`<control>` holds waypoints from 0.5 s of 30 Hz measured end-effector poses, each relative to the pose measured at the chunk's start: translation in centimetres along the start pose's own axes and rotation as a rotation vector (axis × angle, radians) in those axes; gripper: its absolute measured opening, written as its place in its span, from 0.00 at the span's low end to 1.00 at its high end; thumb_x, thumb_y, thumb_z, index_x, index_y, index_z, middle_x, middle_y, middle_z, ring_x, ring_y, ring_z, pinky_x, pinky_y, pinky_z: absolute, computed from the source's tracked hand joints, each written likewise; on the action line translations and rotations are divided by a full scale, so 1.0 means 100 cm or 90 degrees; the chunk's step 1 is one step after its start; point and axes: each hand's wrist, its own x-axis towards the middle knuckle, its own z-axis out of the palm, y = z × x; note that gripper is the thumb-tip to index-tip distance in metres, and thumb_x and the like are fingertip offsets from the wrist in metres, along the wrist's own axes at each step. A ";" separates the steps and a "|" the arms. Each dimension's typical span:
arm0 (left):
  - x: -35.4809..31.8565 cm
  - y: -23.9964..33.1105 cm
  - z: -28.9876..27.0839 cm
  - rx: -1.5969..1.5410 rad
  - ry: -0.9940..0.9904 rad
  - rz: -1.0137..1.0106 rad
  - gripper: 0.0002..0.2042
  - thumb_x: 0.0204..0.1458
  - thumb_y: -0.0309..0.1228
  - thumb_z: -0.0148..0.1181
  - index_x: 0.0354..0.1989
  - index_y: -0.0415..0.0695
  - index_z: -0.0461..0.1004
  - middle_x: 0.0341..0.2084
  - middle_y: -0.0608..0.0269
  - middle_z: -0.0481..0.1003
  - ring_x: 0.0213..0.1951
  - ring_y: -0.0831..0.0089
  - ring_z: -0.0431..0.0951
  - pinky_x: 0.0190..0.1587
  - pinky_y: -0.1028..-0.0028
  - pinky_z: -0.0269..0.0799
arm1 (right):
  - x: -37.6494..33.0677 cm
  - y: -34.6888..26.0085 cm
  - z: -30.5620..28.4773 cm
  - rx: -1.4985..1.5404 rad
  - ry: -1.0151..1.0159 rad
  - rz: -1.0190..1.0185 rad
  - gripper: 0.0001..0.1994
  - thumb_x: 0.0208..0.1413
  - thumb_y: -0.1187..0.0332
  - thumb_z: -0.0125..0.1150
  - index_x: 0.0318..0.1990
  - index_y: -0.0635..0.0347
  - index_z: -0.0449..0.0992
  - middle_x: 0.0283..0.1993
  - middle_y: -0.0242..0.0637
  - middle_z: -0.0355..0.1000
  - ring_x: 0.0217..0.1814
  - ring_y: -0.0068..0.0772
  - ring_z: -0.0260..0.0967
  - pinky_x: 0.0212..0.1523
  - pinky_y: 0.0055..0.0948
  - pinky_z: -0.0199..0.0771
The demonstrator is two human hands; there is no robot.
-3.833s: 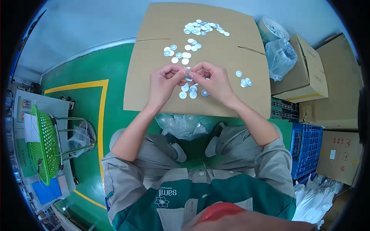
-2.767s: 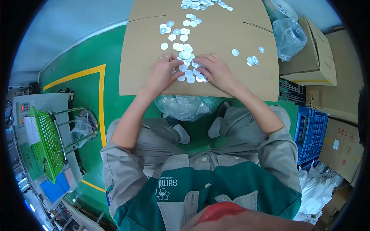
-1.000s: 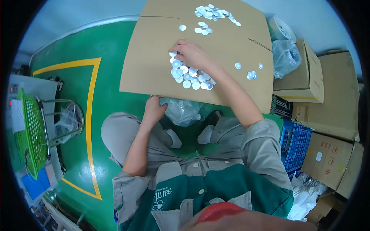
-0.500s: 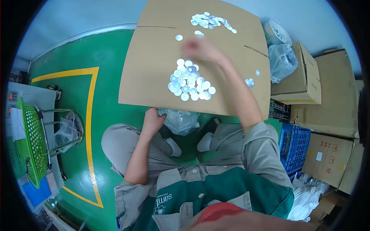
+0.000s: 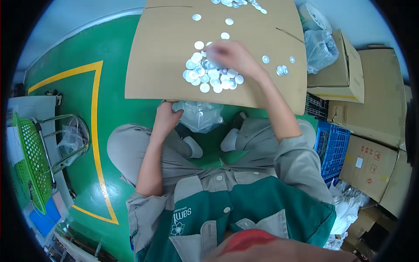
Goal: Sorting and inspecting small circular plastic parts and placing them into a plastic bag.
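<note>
My right hand (image 5: 234, 57) is over the far side of a pile of small round whitish discs (image 5: 214, 78) on a brown cardboard sheet (image 5: 152, 65). Its fingers are curled downward but smeared by motion, so I cannot see whether they hold a disc. At the sheet's near edge, my left hand (image 5: 167, 115) is closed on the rim of a clear plastic bag (image 5: 200, 118), which hangs below the edge. Part of that grip is hidden. Beyond the pile, a few single discs (image 5: 224, 36) lie apart. A small group of discs (image 5: 282, 70) sits to the right.
More discs (image 5: 238, 3) lie at the far edge. To the right stand an open carton (image 5: 336, 81) with a plastic bag (image 5: 321, 50) on it, a blue crate (image 5: 336, 146) and cartons (image 5: 369, 161). A green perforated basket (image 5: 32, 168) is on the left.
My right hand has come nearer, onto the pile. Another single disc now shows on the right, left of the small group. The whole view has shifted, and my left hand stays at the bag.
</note>
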 end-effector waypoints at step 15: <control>-0.016 0.017 -0.003 -0.158 -0.082 0.031 0.33 0.42 0.21 0.65 0.60 0.34 0.60 0.59 0.49 0.62 0.24 0.70 0.75 0.27 0.72 0.74 | -0.093 -0.028 0.093 -0.167 0.272 -0.035 0.14 0.46 0.79 0.61 0.43 0.57 0.79 0.46 0.39 0.75 0.46 0.43 0.70 0.47 0.37 0.73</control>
